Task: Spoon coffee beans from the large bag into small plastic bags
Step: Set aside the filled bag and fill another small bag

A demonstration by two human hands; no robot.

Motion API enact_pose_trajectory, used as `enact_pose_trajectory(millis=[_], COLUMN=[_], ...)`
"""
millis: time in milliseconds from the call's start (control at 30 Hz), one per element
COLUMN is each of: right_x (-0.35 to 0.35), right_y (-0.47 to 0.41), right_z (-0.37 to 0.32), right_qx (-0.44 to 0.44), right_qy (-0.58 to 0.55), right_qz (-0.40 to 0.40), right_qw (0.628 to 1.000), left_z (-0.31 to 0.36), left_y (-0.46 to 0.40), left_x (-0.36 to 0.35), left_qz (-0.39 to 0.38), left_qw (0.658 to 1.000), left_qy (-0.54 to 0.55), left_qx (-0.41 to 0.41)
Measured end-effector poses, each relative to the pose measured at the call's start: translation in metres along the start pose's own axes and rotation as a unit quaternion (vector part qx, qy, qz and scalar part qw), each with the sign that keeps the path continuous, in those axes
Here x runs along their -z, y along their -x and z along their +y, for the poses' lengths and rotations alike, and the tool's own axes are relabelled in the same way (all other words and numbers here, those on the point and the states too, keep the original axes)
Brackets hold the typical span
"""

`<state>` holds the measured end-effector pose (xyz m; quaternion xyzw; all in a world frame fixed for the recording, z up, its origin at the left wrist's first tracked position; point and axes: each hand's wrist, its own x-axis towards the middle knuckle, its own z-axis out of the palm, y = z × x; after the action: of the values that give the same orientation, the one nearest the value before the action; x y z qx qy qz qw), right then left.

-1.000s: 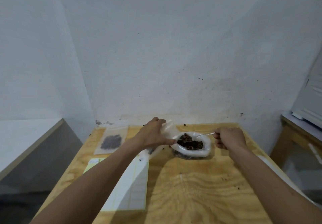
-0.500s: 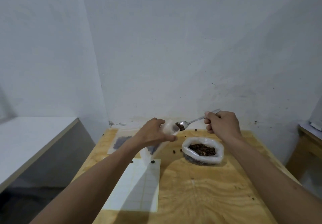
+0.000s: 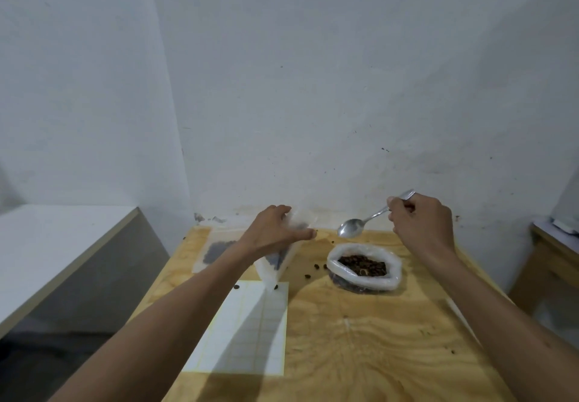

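Left hand [image 3: 275, 232] grips small plastic bag [image 3: 282, 257]; right hand [image 3: 419, 223] holds empty spoon [image 3: 351, 228] above coffee bag [image 3: 365, 267]; spilled beans [image 3: 316, 266] between.

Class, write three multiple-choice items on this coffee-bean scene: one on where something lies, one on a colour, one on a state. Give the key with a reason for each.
1. Where does the large bag stand?
A. on the wooden table, below the spoon
B. on the grey ledge at the left
C. on the gridded sheet

2. What colour is the gridded sheet?
A. red
B. white with yellowish lines
C. black

3. What state is the spoon bowl in?
A. heaped with beans
B. empty
C. buried in the large bag

Key: 1 A, the bag sits on the table under the spoon held by the right hand. 2 B, pale sheet, faint yellow grid. 3 B, the bowl shines bare, beside the small bag held by the left hand.
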<state>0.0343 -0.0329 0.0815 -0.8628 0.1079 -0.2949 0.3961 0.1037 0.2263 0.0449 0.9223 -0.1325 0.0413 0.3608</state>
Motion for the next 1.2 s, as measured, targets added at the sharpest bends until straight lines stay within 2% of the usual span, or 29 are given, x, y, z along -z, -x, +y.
enact_pose_trajectory(millis=[133, 367, 467, 500, 567, 600, 633, 700, 733, 800, 933, 1033, 1200], right_x=[0.008, -0.001, -0.004, -0.005, -0.006, -0.007, -0.011, -0.018, -0.023, -0.030, -0.032, -0.032, -0.037], right_y=[0.004, 0.017, 0.017, 0.017, 0.021, 0.023, 0.023, 0.026, 0.028, 0.029, 0.028, 0.026, 0.022], right_z=[0.021, 0.041, 0.036, 0.035, 0.022, 0.012, 0.006, -0.006, -0.009, -0.010, -0.015, -0.017, -0.015], right_qx=[-0.019, -0.128, -0.145, -0.126, -0.047, -0.025, -0.030, -0.092, -0.108, -0.110, -0.112, -0.097, -0.090], right_qy=[0.087, 0.080, 0.180, 0.196, 0.146, 0.095, 0.032, -0.095, -0.143, -0.196, -0.292, -0.258, -0.199], right_qz=[0.002, -0.104, -0.104, -0.097, -0.092, -0.124, -0.175, -0.296, -0.330, -0.336, -0.288, -0.264, -0.251], right_qw=[0.996, 0.983, 0.967, 0.968, 0.984, 0.987, 0.984, 0.946, 0.927, 0.915, 0.905, 0.924, 0.943], left_z=[0.014, 0.033, 0.034, 0.035, 0.042, 0.044, 0.048, 0.051, 0.052, 0.051, 0.049, 0.037, 0.028], left_y=[0.001, 0.005, 0.005, 0.005, 0.006, 0.004, 0.004, 0.005, 0.004, 0.004, 0.009, 0.007, 0.006], left_x=[0.000, -0.007, -0.009, -0.009, -0.007, -0.007, -0.006, -0.007, -0.007, -0.002, 0.004, 0.001, -0.002], left_qz=[-0.016, -0.063, -0.076, -0.079, -0.089, -0.099, -0.114, -0.136, -0.142, -0.101, -0.034, 0.059, 0.116], left_qw=[0.994, 0.972, 0.958, 0.951, 0.932, 0.922, 0.912, 0.894, 0.885, 0.888, 0.895, 0.891, 0.878], left_qy=[0.111, 0.224, 0.277, 0.300, 0.352, 0.375, 0.393, 0.428, 0.444, 0.446, 0.444, 0.449, 0.461], left_qx=[-0.006, -0.005, 0.002, 0.002, -0.004, -0.002, -0.001, -0.001, 0.006, 0.038, 0.024, 0.025, 0.058])
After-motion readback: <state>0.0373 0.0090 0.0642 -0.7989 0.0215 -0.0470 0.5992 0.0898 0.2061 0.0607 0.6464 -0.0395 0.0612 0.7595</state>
